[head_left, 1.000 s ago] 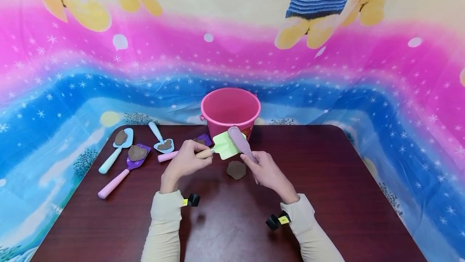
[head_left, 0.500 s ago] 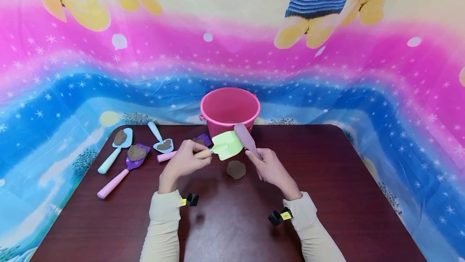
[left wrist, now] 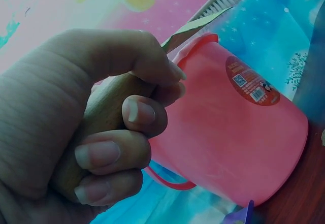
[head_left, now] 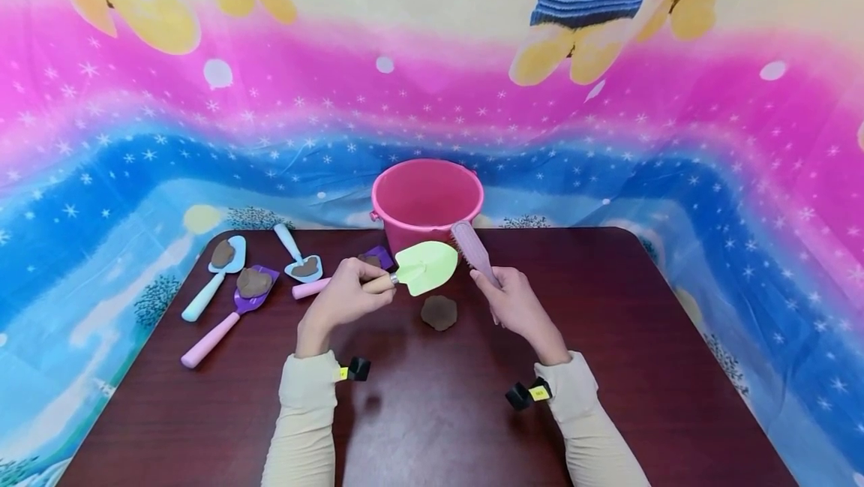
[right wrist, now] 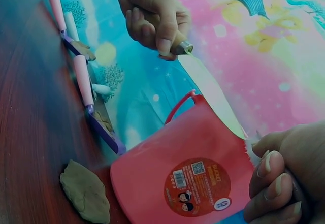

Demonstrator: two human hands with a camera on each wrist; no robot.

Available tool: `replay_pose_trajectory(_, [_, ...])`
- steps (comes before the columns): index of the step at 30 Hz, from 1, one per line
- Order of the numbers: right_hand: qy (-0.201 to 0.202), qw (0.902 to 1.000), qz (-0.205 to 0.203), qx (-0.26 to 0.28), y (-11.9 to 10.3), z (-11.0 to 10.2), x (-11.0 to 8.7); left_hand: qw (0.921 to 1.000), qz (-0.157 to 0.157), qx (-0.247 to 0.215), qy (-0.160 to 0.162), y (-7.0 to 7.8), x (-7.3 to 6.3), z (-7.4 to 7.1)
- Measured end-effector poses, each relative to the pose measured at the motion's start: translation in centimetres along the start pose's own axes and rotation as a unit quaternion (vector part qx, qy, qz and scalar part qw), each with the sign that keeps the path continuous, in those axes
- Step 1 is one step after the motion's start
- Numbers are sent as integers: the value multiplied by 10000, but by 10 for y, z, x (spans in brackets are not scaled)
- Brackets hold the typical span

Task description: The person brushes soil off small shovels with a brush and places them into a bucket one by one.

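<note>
In the head view my left hand [head_left: 340, 299] grips the wooden handle [head_left: 380, 284] of a trowel with a light green blade [head_left: 427, 268], held out over the table. My right hand [head_left: 516, 303] holds a mauve brush [head_left: 475, 248] beside the blade's tip. White bristles [left wrist: 221, 3] show past the blade in the left wrist view; whether they touch it I cannot tell. A flat brown clay-like lump [head_left: 439, 312] lies on the table below the blade. Behind both hands stands a pink bucket [head_left: 398, 233], its inside only partly seen.
Left on the dark table [head_left: 418, 412] lie a blue shovel [head_left: 208, 294], a purple shovel with pink handle [head_left: 214, 335] and a smaller blue one [head_left: 289, 241], each bearing a brown lump. Another purple shovel [head_left: 381, 256] is partly behind my left hand. A printed cloth [head_left: 607, 142] hangs behind.
The brush has slid off the trowel blade toward the right, moving with my right hand, so the whole blade now shows. My left hand and the trowel have hardly moved.
</note>
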State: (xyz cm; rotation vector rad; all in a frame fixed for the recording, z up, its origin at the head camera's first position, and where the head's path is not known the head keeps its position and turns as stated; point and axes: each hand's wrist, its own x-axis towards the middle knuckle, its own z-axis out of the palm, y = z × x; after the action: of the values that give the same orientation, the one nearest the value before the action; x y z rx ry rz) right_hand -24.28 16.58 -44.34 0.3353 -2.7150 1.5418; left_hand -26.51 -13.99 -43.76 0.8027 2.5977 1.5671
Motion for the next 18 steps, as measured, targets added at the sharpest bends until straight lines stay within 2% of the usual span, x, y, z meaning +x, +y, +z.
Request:
replay_pose_trajectory(11, [176, 9998, 64, 13, -1, -2, -2, 10000, -6, 5, -27, -1, 1, 0])
replay_pose_trajectory(18, [152, 9998, 53, 68, -10, 3, -5, 9999, -100, 67, -23, -1, 2, 3])
